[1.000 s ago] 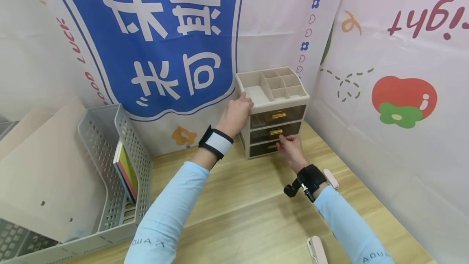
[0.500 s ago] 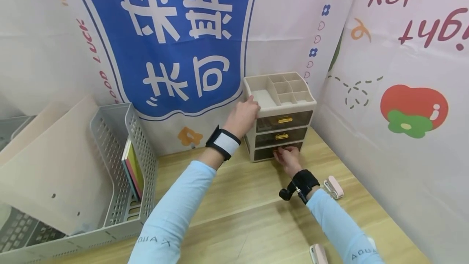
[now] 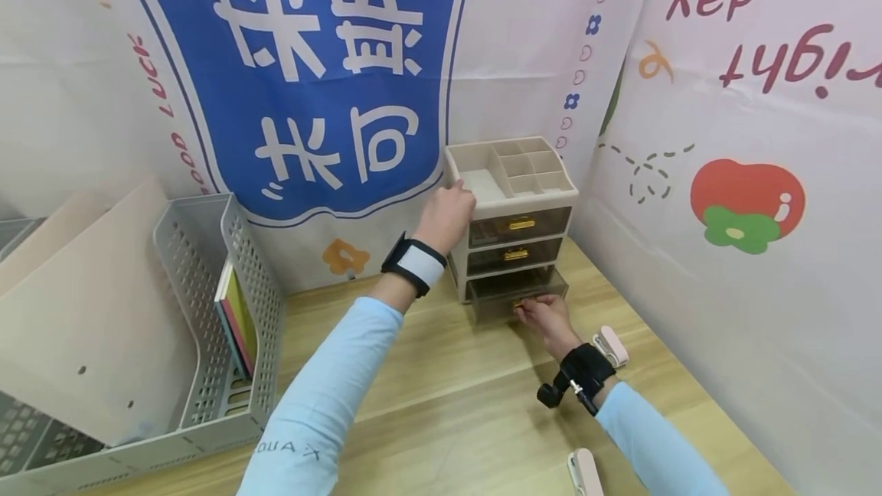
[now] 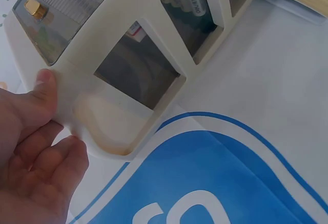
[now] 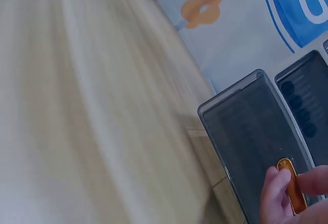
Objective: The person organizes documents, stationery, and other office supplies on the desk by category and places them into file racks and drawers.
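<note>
A cream desk organizer (image 3: 527, 203) with divided top compartments and smoky drawers stands in the back corner of the table. My left hand (image 3: 446, 217) holds its upper left edge; the left wrist view shows that thumb on the front corner and the fingers curled at the side. The bottom drawer (image 3: 492, 306) is pulled partway out. With thumb and fingers, my right hand (image 3: 547, 320) pinches the gold drawer handle (image 5: 292, 185) on its front. Through the organizer's side windows (image 4: 141, 67), some stored items show, one a white tube with lettering.
Two pale pink staplers lie on the wooden table (image 3: 427, 404): one stapler (image 3: 611, 346) beside my right wrist, another stapler (image 3: 585, 473) near the front. At left stands a grey perforated file holder (image 3: 265, 289) with thin books (image 3: 237, 320) and cream boards (image 3: 103, 327). Printed cloth covers the walls.
My right hand has gone from near the middle drawer down to the bottom handle and drawn that drawer out toward me. The left hand stays at the organizer's upper edge.
</note>
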`<state>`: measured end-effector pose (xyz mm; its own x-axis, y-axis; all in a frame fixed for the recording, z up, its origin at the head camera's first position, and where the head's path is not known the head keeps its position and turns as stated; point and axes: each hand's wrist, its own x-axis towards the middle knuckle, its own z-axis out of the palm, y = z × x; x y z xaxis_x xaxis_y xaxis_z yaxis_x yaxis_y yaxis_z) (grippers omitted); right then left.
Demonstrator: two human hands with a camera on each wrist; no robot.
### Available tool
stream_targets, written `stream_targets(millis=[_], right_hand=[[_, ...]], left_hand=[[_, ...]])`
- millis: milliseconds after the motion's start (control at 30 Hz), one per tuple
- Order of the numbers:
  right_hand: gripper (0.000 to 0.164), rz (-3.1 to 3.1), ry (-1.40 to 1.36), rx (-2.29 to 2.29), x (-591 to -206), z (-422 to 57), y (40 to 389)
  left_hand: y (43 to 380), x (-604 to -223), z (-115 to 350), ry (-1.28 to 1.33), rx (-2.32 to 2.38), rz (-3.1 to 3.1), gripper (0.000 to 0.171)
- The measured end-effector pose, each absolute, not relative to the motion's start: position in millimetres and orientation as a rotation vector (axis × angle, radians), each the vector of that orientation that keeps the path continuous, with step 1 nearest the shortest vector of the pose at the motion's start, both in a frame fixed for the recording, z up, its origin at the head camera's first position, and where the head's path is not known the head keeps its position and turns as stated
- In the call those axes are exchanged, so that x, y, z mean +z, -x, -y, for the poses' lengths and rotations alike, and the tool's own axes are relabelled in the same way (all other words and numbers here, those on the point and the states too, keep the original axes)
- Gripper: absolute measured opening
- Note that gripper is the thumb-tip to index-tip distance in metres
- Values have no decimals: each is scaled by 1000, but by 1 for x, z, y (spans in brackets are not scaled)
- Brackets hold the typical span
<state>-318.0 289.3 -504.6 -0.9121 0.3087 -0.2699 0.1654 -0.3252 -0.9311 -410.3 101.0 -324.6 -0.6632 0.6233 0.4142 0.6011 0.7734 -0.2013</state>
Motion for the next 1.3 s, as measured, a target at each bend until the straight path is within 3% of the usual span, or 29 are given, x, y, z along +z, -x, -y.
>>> stream_targets(millis=[367,900,967,1067,1167,1300], right_hand=[[29,1791,644,2401,-511,-289,283],[25,1759,641,2375,-524,-288,266],[31,1804,612,2441,-519,-292,262],[55,1876,569,2537,-506,-299,255],[67,1895,549,2572,-488,-310,250],[70,1938,508,2522,-463,-331,240]], left_hand=[[414,-332,-100,892,39,2469,10],[411,-339,-102,846,-32,2529,12],[412,-339,-101,872,-47,2529,9],[413,-338,-97,940,-119,2536,8],[412,-339,-90,1023,-297,2572,25],[406,-352,-77,1045,-642,2589,55]])
